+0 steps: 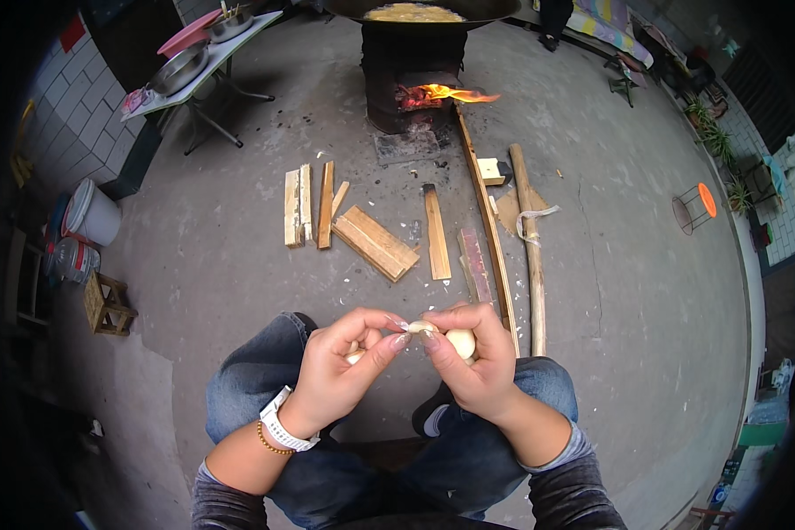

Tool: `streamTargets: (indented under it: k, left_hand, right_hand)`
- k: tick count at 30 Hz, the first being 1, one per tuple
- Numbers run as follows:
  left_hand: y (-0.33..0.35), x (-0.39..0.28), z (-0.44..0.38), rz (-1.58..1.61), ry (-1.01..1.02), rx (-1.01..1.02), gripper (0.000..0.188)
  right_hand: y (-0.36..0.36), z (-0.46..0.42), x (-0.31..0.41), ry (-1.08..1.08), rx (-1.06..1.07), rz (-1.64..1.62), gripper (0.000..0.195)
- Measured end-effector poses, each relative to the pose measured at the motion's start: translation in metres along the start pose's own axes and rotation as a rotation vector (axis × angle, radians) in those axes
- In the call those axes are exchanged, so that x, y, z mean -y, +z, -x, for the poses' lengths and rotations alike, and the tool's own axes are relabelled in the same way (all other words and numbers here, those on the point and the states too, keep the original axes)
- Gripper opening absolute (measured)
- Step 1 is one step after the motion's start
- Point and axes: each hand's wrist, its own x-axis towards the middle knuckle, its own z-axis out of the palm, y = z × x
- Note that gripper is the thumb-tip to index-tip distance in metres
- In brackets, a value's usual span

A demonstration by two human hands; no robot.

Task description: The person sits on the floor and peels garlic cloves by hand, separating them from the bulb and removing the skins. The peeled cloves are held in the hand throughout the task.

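Both hands meet over my knees, around a pale garlic clove (423,327). My right hand (480,344) pinches the clove between thumb and fingertips, with larger peeled-looking cloves (461,343) tucked in its curled fingers. My left hand (354,351) has thumb and forefinger closed on a whitish bit of skin (401,325) at the clove's left end. More pale cloves (354,356) show partly inside the left palm; the fingers hide the rest.
Ahead stands a stove (411,73) with flames (444,93) coming from its mouth and a wide wok (424,13) on top. Split boards (375,244), a long plank (487,218) reaching the fire and a pole (530,252) lie on the concrete floor. A folding table (215,63) holds basins.
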Motion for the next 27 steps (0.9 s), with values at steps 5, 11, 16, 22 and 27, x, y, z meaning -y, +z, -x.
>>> streamTargets:
  k: [5,11,16,22,27]
  left_hand:
    - [0.002,0.001,0.002,0.094,-0.026,-0.023,0.012]
    - [-0.001,-0.004,0.003,0.332,-0.168,0.0,0.006]
    - [-0.002,-0.006,0.003,0.495,-0.257,-0.005,0.004]
    - [-0.002,-0.003,0.002,0.438,-0.206,0.004,0.003]
    - [-0.002,-0.001,0.002,0.349,-0.162,0.003,0.003]
  right_hand:
    - [0.003,-0.007,-0.004,-0.332,0.013,0.237,0.024]
    - [0.005,-0.003,-0.005,-0.436,0.067,0.345,0.025]
    - [0.009,-0.002,-0.005,-0.421,0.023,0.261,0.026]
    - [0.01,0.009,-0.007,0.148,0.029,-0.249,0.019]
    - [0.006,-0.002,0.001,0.39,0.105,-0.439,0.019]
